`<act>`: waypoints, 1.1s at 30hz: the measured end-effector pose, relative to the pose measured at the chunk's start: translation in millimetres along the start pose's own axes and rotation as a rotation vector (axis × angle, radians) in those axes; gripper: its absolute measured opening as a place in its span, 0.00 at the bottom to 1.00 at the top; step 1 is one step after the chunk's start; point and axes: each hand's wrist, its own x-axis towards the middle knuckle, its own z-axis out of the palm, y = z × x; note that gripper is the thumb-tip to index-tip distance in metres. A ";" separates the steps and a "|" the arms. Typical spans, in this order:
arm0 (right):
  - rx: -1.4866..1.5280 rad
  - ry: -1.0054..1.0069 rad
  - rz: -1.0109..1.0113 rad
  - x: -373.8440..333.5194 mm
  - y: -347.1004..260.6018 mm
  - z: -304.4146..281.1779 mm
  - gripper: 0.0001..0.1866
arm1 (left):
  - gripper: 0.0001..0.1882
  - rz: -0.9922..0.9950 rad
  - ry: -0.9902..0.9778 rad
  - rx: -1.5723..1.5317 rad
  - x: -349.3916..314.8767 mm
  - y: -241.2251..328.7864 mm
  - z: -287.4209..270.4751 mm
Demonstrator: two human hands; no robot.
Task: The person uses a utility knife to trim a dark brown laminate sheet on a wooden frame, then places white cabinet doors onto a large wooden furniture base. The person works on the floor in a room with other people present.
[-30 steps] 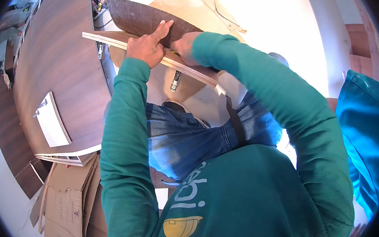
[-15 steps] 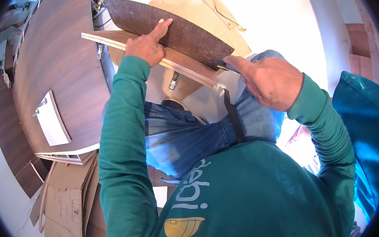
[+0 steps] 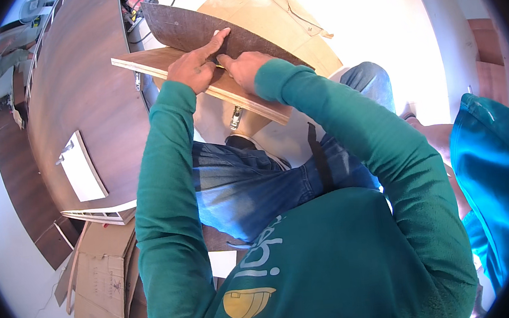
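A dark brown flexible sheet [image 3: 175,25] stands curved along a wooden board [image 3: 154,59] with a pale layered edge, above my knees. My left hand [image 3: 192,69] presses down where sheet and board meet, its index finger stretched out flat on the sheet. Close beside it is my right hand [image 3: 246,70], closed around a utility knife [image 3: 220,66]. Only a small yellow bit of the knife shows; the fingers hide its handle, and its blade cannot be made out. A metal hinge [image 3: 236,117] shows just below the board's near edge.
A large brown panel [image 3: 80,71] fills the left side, with a white plate [image 3: 82,169] on it. Folded cardboard [image 3: 99,279] leans at the lower left, and flat cardboard [image 3: 242,4] lies beyond the sheet. Another person in a teal garment [image 3: 485,170] is close at the right.
My right hand has moved left with the knife, from the sheet's right end to beside my left hand. My left hand has stayed nearly in place on the sheet.
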 end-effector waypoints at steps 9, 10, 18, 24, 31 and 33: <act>-0.199 -0.217 -0.006 79.0 -4.7 0.3 0.18 | 0.34 -0.013 0.039 -0.092 16.7 -11.2 8.5; -0.309 -0.311 0.041 88.4 -8.9 -4.4 0.22 | 0.35 0.012 0.067 -0.066 17.7 -10.6 9.4; -0.295 -0.285 0.037 -18.4 3.8 -30.0 0.14 | 0.41 -0.006 0.036 0.267 18.7 -8.8 11.0; -0.198 -0.074 -0.035 -142.3 45.7 -32.0 0.27 | 0.43 0.059 -0.001 0.219 13.0 0.8 7.8; -0.211 -0.168 0.104 -208.2 13.8 -72.9 0.25 | 0.47 0.044 -0.047 0.263 16.5 2.0 14.0; -0.122 -0.051 0.035 -220.3 -0.4 -88.7 0.23 | 0.49 0.051 -0.114 0.221 16.1 -3.7 14.8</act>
